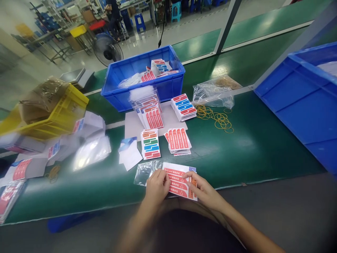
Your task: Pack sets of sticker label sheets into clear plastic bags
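My right hand (204, 189) pinches a small set of label sheets (176, 179), the top one printed with red strips, at the table's front edge. A blue corner and an orange sheet peek out at the set's right side. My left hand (158, 184) is closed, fingers curled, at the mouth of a clear plastic bag (143, 172), where the bag meets the sheets' left edge. Just beyond lie a stack of multicoloured label sheets (151, 144), a stack of red label sheets (179, 140) and some white-and-blue papers (129, 153).
Filled bags (150, 112) and a red-and-blue label stack (183, 106) rest on grey card before a blue bin (144, 86). Rubber bands (221, 121) lie right of it. A yellow bin (58, 119) stands left, a large blue bin (297, 102) right.
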`<act>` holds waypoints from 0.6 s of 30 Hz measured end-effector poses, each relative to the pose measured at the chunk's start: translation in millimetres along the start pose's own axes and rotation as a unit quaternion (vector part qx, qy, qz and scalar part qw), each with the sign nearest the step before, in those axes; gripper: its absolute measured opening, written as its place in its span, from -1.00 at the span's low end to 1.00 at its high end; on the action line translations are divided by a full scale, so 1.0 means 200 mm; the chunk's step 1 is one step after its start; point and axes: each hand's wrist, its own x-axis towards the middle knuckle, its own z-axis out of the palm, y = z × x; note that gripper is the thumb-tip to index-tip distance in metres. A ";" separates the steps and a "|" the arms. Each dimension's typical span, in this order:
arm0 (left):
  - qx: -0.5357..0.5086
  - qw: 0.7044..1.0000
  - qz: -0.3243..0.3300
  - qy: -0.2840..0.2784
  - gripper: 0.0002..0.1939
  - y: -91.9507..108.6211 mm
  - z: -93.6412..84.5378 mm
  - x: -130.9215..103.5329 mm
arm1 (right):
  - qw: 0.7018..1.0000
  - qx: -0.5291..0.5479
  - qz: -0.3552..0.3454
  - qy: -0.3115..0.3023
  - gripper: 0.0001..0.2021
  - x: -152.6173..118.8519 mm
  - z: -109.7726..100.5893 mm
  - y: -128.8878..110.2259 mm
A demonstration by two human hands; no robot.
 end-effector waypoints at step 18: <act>-0.113 0.993 0.017 0.009 -0.81 0.10 -0.13 0.01 | 0.993 0.118 0.014 0.001 -0.50 0.12 0.07 -0.10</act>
